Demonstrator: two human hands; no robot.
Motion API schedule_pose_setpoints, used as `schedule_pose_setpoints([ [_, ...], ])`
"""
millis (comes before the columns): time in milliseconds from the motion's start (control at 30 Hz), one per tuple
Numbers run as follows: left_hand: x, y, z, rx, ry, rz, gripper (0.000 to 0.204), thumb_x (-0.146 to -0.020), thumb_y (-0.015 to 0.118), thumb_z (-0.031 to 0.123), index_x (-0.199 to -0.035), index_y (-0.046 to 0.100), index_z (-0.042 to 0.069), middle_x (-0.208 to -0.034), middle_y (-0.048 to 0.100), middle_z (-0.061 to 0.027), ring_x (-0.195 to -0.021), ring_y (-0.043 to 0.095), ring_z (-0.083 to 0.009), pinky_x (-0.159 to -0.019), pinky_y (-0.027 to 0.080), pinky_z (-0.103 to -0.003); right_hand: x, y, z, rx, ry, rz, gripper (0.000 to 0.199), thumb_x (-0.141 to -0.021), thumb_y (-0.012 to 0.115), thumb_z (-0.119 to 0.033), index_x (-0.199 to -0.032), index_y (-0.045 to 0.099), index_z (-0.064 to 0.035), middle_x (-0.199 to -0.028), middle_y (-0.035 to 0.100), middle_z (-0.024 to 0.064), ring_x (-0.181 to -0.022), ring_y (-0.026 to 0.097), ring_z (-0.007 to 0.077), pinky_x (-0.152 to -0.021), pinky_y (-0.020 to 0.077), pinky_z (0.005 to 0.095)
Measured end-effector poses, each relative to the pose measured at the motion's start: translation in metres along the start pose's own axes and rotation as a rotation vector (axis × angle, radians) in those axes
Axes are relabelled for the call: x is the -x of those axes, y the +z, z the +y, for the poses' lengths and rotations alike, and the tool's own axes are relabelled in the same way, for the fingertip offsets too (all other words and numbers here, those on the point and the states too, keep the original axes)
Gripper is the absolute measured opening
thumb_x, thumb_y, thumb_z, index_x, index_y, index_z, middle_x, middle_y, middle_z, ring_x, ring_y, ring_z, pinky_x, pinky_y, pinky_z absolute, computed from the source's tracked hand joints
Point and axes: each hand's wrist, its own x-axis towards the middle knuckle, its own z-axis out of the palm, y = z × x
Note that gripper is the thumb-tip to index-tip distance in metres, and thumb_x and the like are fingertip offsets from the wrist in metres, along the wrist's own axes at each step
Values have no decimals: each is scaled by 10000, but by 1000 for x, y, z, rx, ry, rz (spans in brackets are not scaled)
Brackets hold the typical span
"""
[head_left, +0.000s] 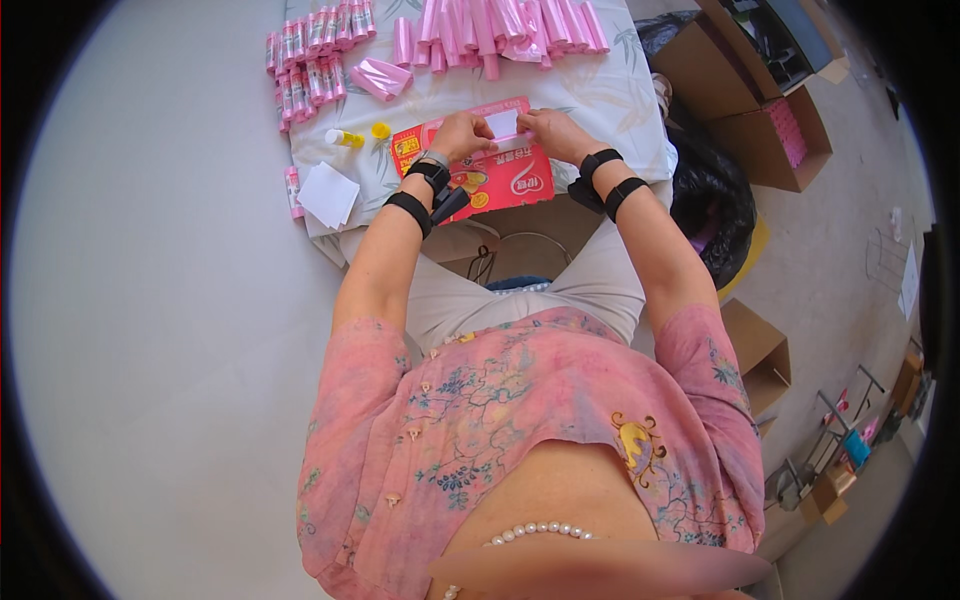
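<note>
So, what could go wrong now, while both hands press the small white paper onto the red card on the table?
1. The white paper is held only at its edges by the left hand and right hand; it might sit crooked on the red card.
2. The red card hangs over the table edge toward the lap, so it could slip off.
3. The open glue stick and its yellow cap lie loose; either could roll away.

Both hands meet over a red printed packet [490,170] on the worktop [600,95]. The left hand [458,135] and right hand [552,132] pinch a small white slip [502,123] between their fingers [482,128]. Pink rolls [500,25] lie beyond the fingers.
</note>
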Motion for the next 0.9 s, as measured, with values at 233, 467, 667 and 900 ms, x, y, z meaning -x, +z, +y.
schedule_pose_setpoints([
  [233, -1, 1, -5, 27, -3, 8, 240, -727, 849, 178, -904, 781, 31, -828, 758, -114, -771, 718, -198, -760, 554, -332, -1, -1, -2, 7, -1, -1, 250, -791, 700, -7, -1025, 622, -47, -1004, 681, 134, -943, 663, 365, -829, 534, 457],
  [467, -6, 2, 2, -20, -51, 12, 234, -689, 859, 200, -862, 793, 57, -813, 755, -114, -757, 720, -215, -755, 555, -339, 3, 3, 5, -61, 8, 39, 222, -802, 714, -59, -1015, 654, -39, -1007, 677, 156, -981, 649, 363, -863, 525, 459],
  [667, -7, 5, 7, -99, -100, 22, 208, -713, 849, 184, -869, 798, 56, -814, 761, -102, -752, 717, -188, -738, 548, -321, 2, 10, -1, -129, 125, 101, 190, -828, 750, -162, -962, 691, -41, -963, 658, 170, -952, 638, 363, -844, 522, 440],
  [900, 2, -4, -7, 37, -103, 33, 157, -747, 824, 145, -865, 788, 46, -834, 756, -89, -799, 710, -191, -739, 534, -333, -23, 8, -2, -127, 187, 54, 216, -795, 802, -213, -895, 710, -45, -887, 704, 180, -866, 670, 370, -791, 534, 444],
])
